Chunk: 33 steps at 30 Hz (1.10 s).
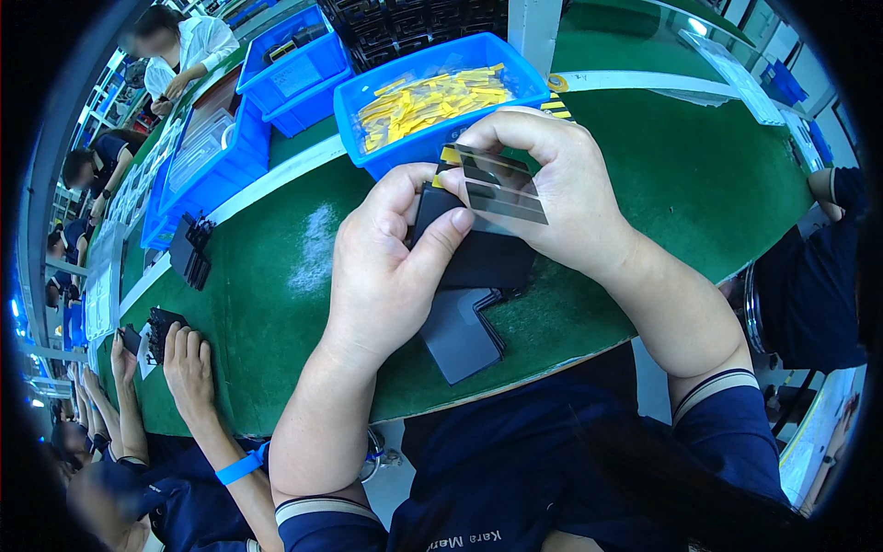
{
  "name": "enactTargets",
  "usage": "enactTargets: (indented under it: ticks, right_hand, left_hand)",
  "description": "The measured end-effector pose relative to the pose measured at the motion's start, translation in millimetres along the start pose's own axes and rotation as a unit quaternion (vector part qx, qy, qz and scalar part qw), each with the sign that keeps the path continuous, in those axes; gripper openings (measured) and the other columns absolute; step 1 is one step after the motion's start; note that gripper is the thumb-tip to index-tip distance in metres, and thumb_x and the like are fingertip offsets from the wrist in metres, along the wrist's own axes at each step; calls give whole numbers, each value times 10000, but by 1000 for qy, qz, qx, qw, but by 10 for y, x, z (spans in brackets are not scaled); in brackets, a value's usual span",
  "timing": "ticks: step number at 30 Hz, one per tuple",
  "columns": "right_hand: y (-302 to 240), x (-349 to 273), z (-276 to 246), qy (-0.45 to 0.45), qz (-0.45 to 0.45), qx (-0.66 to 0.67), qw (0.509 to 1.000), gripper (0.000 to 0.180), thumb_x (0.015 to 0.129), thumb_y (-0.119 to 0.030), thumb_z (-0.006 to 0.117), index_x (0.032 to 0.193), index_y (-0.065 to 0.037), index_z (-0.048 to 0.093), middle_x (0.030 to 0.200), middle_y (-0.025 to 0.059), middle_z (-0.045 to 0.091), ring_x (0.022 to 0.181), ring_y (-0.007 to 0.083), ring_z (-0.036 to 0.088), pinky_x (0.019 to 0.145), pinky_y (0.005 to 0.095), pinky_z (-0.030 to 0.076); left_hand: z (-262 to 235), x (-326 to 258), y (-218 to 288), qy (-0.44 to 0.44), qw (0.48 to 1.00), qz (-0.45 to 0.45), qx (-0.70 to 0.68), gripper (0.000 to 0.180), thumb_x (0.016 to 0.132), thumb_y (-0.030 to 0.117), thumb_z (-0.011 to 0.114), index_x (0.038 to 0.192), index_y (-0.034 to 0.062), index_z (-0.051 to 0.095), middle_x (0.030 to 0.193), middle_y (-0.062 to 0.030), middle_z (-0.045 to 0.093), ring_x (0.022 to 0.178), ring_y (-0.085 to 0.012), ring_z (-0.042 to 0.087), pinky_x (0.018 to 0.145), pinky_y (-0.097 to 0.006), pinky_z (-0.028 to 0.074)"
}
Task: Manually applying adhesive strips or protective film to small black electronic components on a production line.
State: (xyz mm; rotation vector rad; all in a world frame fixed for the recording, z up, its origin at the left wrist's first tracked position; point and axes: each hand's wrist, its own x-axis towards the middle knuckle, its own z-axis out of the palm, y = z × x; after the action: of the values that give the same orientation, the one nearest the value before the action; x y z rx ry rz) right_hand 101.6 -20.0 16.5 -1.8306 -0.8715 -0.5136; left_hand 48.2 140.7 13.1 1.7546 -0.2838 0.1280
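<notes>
Held out over the green bench, my left hand [377,258] is closed on a flat black panel [478,262], its thumb pressed along the top face. My right hand [579,184] pinches a clear, smoky film sheet [508,195], which overlaps the panel's upper part. A yellow tab [450,155] shows at the film's far left corner. The fingers beneath the film are partly visible through it. Just below my hands, several dark grey notched panels [457,339] lie stacked on the bench; the black panel hides their far end.
A blue bin [348,138] full of yellow-tabbed strips stands beyond my hands. More blue bins [253,152] line the left side. Black parts [190,250] rest on the green bench [258,304]. At left, a co-worker's hands [189,368] handle a black part; another person sits at far right.
</notes>
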Motion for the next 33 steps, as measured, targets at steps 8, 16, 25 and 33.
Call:
enactTargets:
  ticks: [8, 16, 25, 33]
  right_hand:
    - [10, 88, -90, 8, -90, -97, 991, 177, 625, -42, 689, 784, -19, 615, 821, 100, 600, 808, 266, 579, 735, 342, 447]
    - [36, 127, -147, 82, -204, -171, 960, 214, 570, -23, 702, 759, -60, 608, 753, 75, 586, 759, 273, 581, 755, 371, 445]
    - [-99, 33, -65, 28, -203, -133, 970, 207, 653, 23, 691, 817, -86, 627, 911, 39, 670, 953, 250, 610, 930, 446, 404]
    - [-32, 119, -115, -28, -172, 0, 985, 234, 566, -14, 713, 757, -50, 584, 760, 61, 594, 782, 249, 581, 751, 354, 434]
  left_hand:
    - [-83, 20, 4, 14, 991, 26, -130, 249, 875, -19, 504, 1119, -61, 481, 967, -84, 625, 861, -86, 578, 763, -215, 449]
    - [-52, 9, 58, -9, 991, -3, -135, 269, 879, -11, 505, 1143, -53, 478, 1020, -88, 617, 892, -91, 579, 794, -221, 449]
    - [-93, 54, -44, 11, 972, 43, -229, 287, 881, -4, 506, 1159, -50, 452, 1084, -108, 594, 996, -128, 562, 883, -242, 422]
    - [-42, 22, 5, 66, 986, 148, 43, 288, 853, -8, 548, 1135, -10, 492, 993, -73, 611, 859, -80, 571, 757, -207, 438]
